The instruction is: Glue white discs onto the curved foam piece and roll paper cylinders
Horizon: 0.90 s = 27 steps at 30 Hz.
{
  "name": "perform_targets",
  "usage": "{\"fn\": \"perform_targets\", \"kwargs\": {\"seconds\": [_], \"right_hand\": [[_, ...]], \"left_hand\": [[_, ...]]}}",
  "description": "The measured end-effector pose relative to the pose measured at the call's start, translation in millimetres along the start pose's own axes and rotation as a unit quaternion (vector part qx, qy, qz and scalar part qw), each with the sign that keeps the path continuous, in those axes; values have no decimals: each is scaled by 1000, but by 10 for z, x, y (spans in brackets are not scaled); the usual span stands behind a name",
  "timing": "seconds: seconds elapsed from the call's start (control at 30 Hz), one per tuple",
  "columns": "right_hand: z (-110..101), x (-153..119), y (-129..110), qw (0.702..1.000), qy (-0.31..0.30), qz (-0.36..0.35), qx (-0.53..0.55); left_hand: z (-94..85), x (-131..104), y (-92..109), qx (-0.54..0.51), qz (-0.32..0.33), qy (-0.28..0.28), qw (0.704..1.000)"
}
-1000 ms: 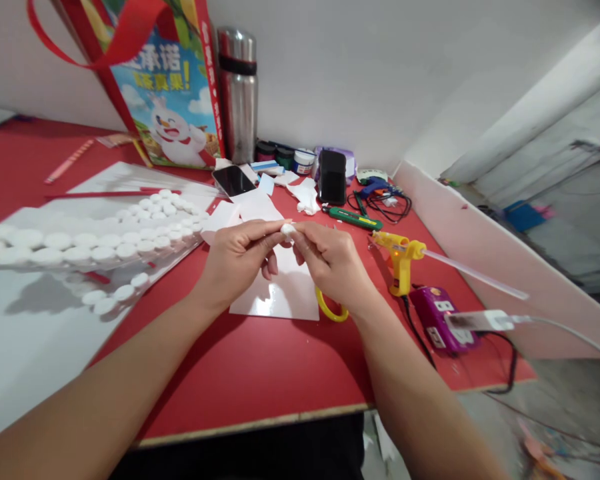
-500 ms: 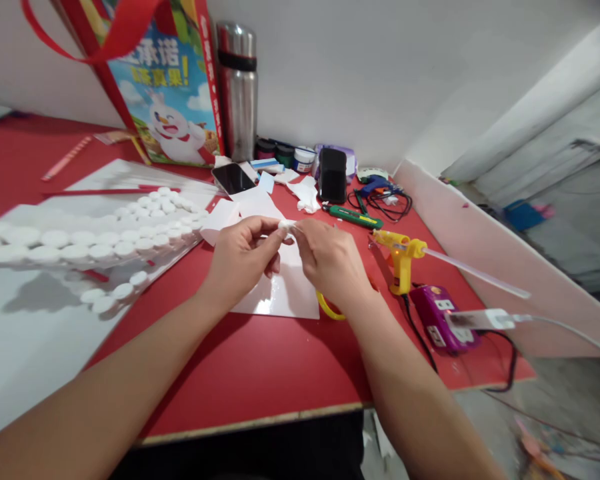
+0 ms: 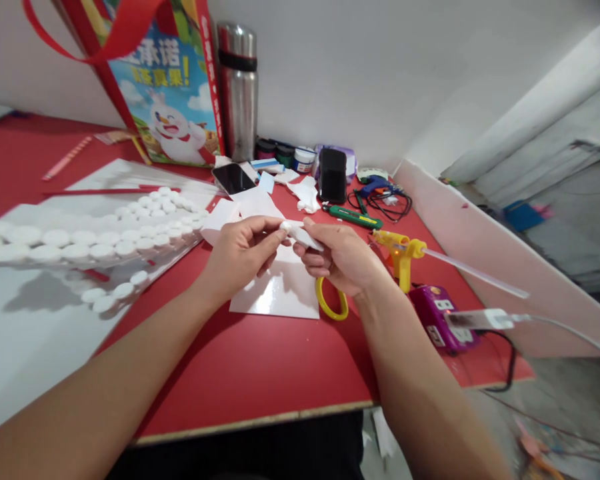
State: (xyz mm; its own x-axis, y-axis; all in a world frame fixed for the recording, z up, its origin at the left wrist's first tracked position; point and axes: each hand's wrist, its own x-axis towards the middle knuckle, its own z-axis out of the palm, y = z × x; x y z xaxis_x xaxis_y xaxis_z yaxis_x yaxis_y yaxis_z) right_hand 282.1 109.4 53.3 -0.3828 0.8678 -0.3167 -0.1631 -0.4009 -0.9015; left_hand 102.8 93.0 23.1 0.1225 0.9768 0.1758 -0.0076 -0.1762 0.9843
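Both hands meet over a glossy white sheet on the red table. My left hand pinches one end of a small white piece between thumb and fingertips. My right hand holds the other end, its thumb on top and its fingers curled beneath. The piece looks like thin white material with a rounded tip; its exact shape is partly hidden by the fingers. A yellow ring-shaped handle lies by the sheet's right edge, below my right hand.
Rows of white discs lie at the left. A yellow glue gun and purple box stand right. Behind are a green cutter, phones, paint jars, a steel bottle and a bag.
My right hand has turned its palm upward and shifted slightly right, showing more of the white piece and the yellow handle. My left hand has barely moved.
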Motion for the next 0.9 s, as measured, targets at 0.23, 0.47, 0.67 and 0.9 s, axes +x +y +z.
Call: {"fn": "perform_targets", "kwargs": {"seconds": [0.23, 0.47, 0.67, 0.9], "right_hand": [[-27, -31, 13, 998, -42, -16, -38], [-37, -32, 21, 990, -55, -59, -116], [10, -14, 54, 967, 54, -138, -209], [134, -34, 98, 966, 98, -173, -165]], "left_hand": [[0, -2, 0, -7, -8, 9, 1000], [15, 4, 19, -70, -43, -1, 997], [38, 27, 49, -145, -87, 10, 985], [115, -72, 21, 39, 20, 79, 996]]}}
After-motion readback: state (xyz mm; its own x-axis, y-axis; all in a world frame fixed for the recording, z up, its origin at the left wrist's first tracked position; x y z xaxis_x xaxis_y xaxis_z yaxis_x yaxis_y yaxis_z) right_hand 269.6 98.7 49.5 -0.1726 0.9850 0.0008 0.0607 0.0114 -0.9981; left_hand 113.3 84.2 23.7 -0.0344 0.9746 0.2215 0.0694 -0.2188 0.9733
